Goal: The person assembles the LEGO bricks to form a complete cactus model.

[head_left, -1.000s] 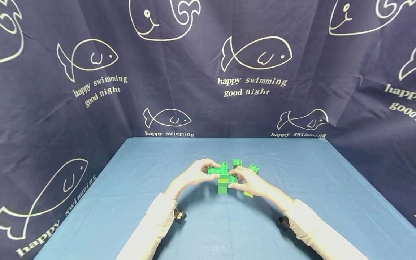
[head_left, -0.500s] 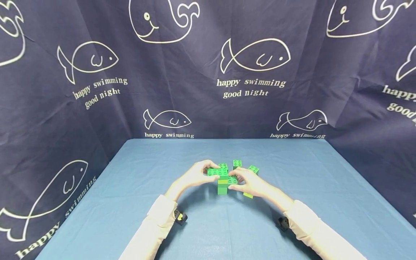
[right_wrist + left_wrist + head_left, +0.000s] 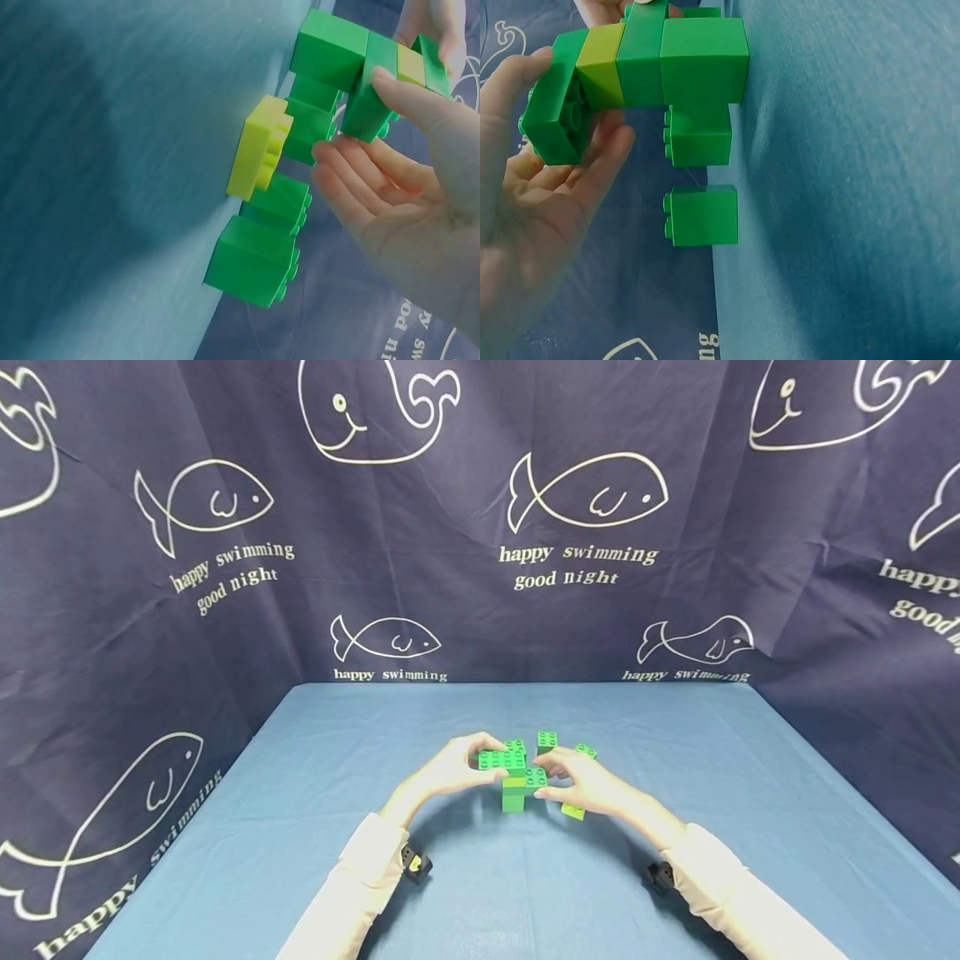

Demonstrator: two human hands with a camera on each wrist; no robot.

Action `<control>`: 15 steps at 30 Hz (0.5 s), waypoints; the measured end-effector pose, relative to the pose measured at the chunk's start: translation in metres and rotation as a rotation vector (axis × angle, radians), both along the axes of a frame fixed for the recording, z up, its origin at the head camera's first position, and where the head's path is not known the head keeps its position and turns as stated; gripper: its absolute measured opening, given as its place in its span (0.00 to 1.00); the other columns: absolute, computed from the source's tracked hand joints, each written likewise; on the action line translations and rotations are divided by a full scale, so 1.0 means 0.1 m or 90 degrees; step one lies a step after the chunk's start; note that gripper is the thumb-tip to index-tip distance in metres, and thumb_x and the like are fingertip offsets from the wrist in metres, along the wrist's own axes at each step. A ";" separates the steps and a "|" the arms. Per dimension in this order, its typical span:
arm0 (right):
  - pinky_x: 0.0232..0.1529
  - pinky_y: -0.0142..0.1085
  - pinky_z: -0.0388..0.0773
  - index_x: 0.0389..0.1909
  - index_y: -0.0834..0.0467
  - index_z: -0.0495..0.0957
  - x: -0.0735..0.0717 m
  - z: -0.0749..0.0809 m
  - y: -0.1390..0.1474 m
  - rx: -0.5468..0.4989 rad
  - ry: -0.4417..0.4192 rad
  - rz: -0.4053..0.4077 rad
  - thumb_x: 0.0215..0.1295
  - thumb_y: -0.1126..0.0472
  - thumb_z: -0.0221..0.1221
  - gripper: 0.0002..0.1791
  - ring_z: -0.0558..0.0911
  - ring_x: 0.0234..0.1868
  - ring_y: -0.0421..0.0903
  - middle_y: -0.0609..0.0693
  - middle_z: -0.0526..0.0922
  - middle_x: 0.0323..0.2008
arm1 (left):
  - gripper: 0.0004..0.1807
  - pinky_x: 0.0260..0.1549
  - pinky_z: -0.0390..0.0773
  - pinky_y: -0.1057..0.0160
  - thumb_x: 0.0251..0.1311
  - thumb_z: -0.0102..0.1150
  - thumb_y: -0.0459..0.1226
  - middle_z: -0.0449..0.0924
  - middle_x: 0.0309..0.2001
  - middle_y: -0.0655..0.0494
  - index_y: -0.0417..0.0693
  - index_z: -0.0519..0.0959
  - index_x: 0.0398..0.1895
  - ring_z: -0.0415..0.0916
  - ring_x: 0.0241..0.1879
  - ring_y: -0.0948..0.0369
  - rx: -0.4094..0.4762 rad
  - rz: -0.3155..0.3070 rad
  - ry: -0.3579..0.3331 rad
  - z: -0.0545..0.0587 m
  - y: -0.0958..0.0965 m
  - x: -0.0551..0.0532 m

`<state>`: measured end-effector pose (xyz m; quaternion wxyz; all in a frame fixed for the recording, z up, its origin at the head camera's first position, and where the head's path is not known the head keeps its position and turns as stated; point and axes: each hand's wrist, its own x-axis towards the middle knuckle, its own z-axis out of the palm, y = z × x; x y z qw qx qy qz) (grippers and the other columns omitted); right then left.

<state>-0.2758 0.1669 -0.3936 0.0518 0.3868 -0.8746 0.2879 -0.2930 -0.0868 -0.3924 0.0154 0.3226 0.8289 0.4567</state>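
A stack of toy building bricks stands mid-table. Its base is a green brick [image 3: 705,60], then come a long green brick [image 3: 367,112] jutting right, a yellow-green brick [image 3: 600,67] and a long green brick on top [image 3: 495,762] jutting left. My left hand [image 3: 459,764] pinches this top brick, thumb on the near side and fingers behind. My right hand [image 3: 585,783] is beside the lower jutting brick, its studs bare. In the right wrist view its thumb [image 3: 405,97] overlaps that brick, while the other fingers stretch loosely just below its end.
Right of the stack, a yellow-green brick [image 3: 255,150] lies on the blue cloth [image 3: 480,893]. More green bricks stand behind, one at the back [image 3: 547,740] and one partly hidden by the right hand [image 3: 587,750]. A dark fish-print curtain [image 3: 480,527] surrounds the table.
My right hand has drawn slightly right, uncovering more of the lower jutting brick and the loose yellow-green brick. My left hand keeps its grip on the top brick.
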 end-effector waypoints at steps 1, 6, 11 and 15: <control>0.42 0.44 0.81 0.49 0.67 0.75 0.00 0.00 0.01 -0.002 -0.003 0.000 0.55 0.57 0.66 0.23 0.81 0.41 0.55 0.59 0.80 0.44 | 0.18 0.41 0.79 0.68 0.53 0.66 0.38 0.80 0.43 0.55 0.48 0.78 0.48 0.75 0.40 0.66 0.002 0.002 -0.002 0.00 0.00 0.00; 0.41 0.44 0.81 0.44 0.65 0.77 0.00 0.01 0.07 -0.001 0.004 -0.001 0.55 0.59 0.66 0.19 0.81 0.40 0.54 0.57 0.80 0.39 | 0.19 0.38 0.78 0.69 0.50 0.69 0.40 0.82 0.42 0.56 0.49 0.78 0.46 0.76 0.38 0.67 0.006 0.012 0.000 -0.03 0.02 -0.02; 0.40 0.42 0.81 0.42 0.67 0.77 0.01 0.00 0.14 0.007 0.008 0.003 0.54 0.59 0.66 0.18 0.81 0.39 0.54 0.59 0.80 0.38 | 0.19 0.36 0.78 0.70 0.49 0.70 0.41 0.82 0.42 0.57 0.50 0.78 0.46 0.76 0.37 0.67 0.000 0.022 -0.002 -0.04 0.03 -0.03; 0.39 0.39 0.81 0.42 0.67 0.77 0.01 -0.02 0.19 0.020 0.009 -0.009 0.54 0.59 0.66 0.18 0.81 0.38 0.52 0.57 0.80 0.38 | 0.19 0.35 0.78 0.69 0.49 0.70 0.42 0.83 0.42 0.57 0.50 0.79 0.45 0.76 0.36 0.67 0.000 0.025 0.003 -0.03 0.03 -0.03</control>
